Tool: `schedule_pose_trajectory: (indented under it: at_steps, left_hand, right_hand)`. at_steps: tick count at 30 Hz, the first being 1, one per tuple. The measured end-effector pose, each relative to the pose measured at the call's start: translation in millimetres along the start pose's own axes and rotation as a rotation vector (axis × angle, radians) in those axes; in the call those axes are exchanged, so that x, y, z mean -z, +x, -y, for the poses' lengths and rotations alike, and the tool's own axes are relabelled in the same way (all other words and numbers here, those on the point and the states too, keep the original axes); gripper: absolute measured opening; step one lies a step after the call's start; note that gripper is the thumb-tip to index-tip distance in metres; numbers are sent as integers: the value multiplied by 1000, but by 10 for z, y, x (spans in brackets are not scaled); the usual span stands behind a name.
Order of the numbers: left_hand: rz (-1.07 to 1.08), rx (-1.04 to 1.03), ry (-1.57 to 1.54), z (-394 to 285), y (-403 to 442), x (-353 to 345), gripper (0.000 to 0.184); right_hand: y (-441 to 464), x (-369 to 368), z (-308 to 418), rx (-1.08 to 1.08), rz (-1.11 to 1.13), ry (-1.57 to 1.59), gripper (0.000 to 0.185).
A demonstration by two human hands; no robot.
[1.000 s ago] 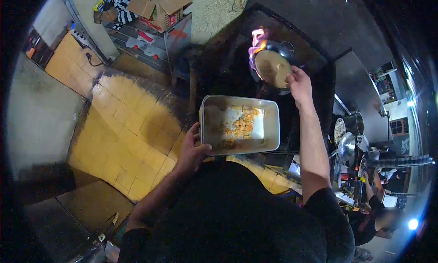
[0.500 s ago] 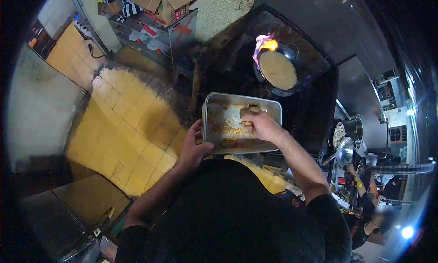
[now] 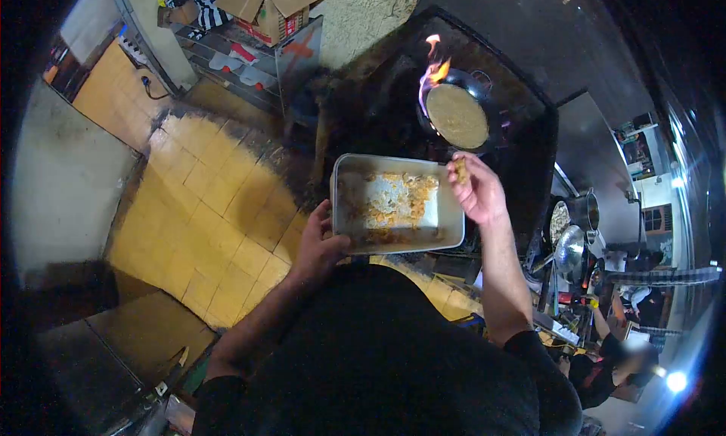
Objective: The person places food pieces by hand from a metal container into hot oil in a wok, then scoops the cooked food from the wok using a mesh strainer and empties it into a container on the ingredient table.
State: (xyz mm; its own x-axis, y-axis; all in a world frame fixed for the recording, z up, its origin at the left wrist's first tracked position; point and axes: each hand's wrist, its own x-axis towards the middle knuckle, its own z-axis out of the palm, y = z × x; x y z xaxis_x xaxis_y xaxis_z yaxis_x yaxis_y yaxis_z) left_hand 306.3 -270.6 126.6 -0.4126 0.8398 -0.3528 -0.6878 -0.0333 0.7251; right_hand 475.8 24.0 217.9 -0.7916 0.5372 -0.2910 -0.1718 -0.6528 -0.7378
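My left hand grips the left side of a rectangular metal tray, its thumb over the rim. Orange and whitish crumbly food lies scattered on the tray's bottom. Near the tray's upper right corner, my right hand pinches a small brownish-yellow piece of food between its fingertips, palm turned up. Beyond it a round pan sits on the dark stove, filled with a tan, bubbly liquid or batter. Flames rise along the pan's left edge.
A cardboard box tops a shelf at the upper left. Yellow floor tiles spread left of the stove. At right stand a tall pot and a shiny metal lid or bowl. Another person is at the lower right.
My right hand went from beside the pan down into the tray, and has now risen to its upper right corner with a piece of food. The tray stays in my left hand.
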Motion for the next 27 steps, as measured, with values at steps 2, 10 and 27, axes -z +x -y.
schedule_pose_trajectory:
  at_steps: [2, 10, 27]
  left_hand:
    - [6, 2, -6, 41, 15, 16, 98]
    - [-2, 33, -28, -64, 1, -35, 97]
    - [27, -30, -29, 22, 48, -7, 95]
  right_hand:
    - [227, 47, 224, 77, -213, 2, 23]
    - [840, 46, 782, 389, -651, -819, 23]
    - [190, -30, -702, 272, -101, -1942, 13]
